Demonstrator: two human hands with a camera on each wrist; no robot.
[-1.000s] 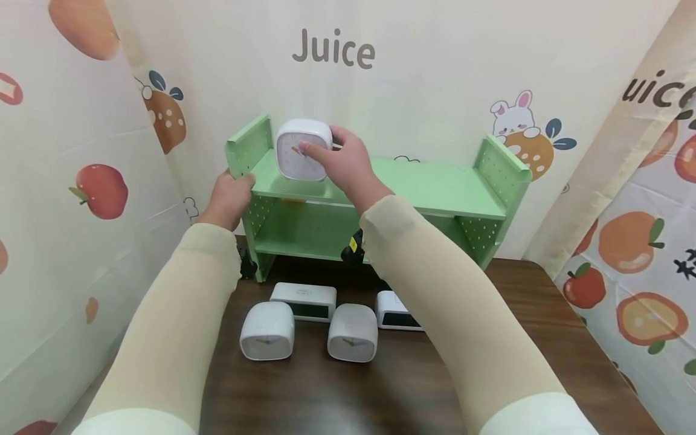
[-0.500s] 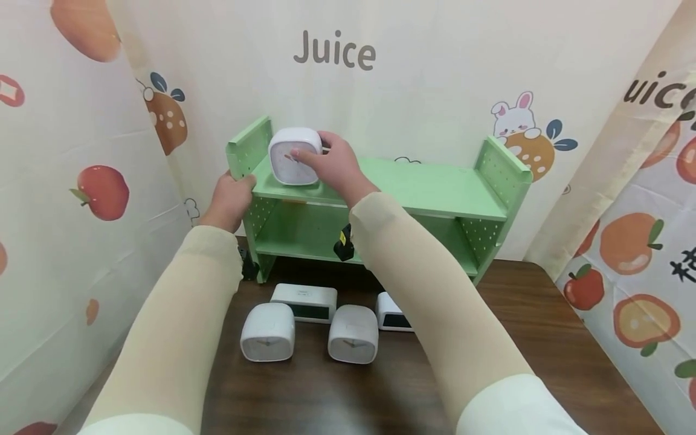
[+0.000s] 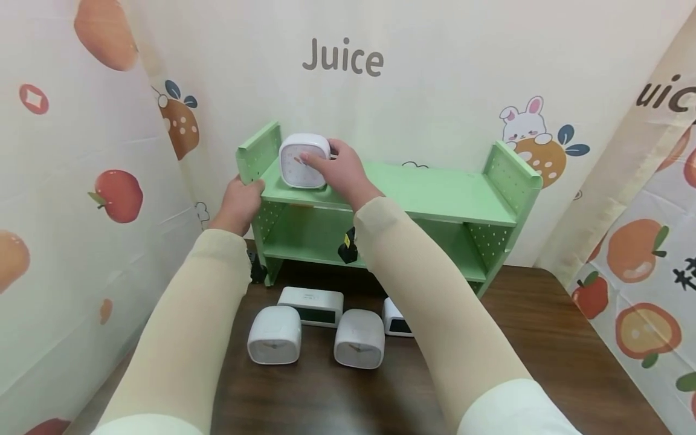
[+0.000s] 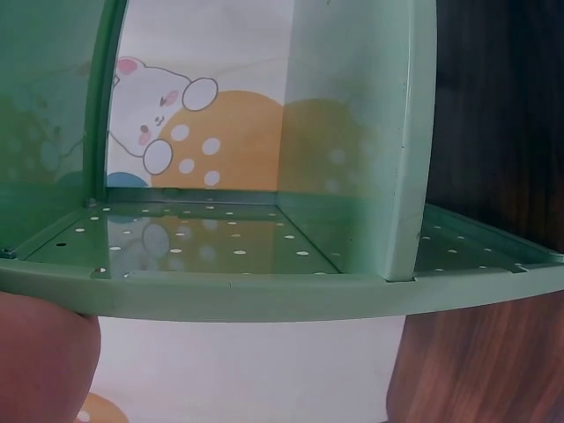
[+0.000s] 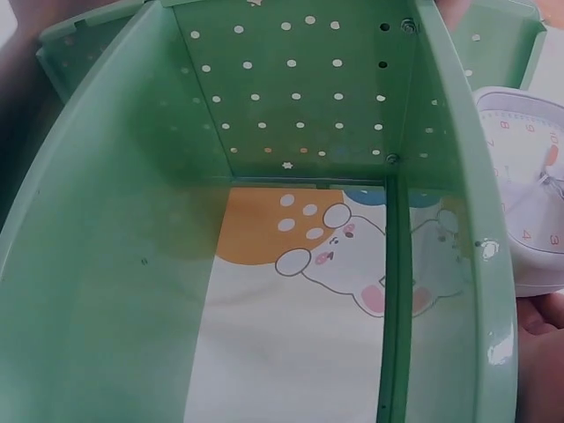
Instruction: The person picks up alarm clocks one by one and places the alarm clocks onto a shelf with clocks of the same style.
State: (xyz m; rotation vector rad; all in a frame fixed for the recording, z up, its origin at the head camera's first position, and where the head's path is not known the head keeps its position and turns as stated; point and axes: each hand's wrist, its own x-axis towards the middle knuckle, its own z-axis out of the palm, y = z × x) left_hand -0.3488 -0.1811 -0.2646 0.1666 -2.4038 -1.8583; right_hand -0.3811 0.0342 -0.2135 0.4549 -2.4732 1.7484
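My right hand (image 3: 348, 172) grips a white square alarm clock (image 3: 296, 174) by its side, thumb across the dial. The clock stands upright at the left end of the top board of a green metal shelf (image 3: 435, 193), its lower edge right at the board. In the right wrist view the numbered clock face (image 5: 524, 163) shows beyond the board's edge. My left hand (image 3: 239, 202) grips the shelf's left end panel (image 3: 258, 154), thumb on the front; its other fingers are hidden behind the panel. Part of that hand shows in the left wrist view, below the panel's edge.
On the brown table (image 3: 326, 405) before the shelf stand two rounded white clocks, one left (image 3: 274, 335) and one right (image 3: 360, 338). Behind them are a white digital clock (image 3: 312, 299) and another (image 3: 397, 320), partly covered by my right sleeve. Printed curtains (image 3: 435, 72) surround the table.
The right hand has brought the clock down and slightly left, from above the top board to its surface. The left hand keeps its grip on the shelf panel. The head view has shifted a little.
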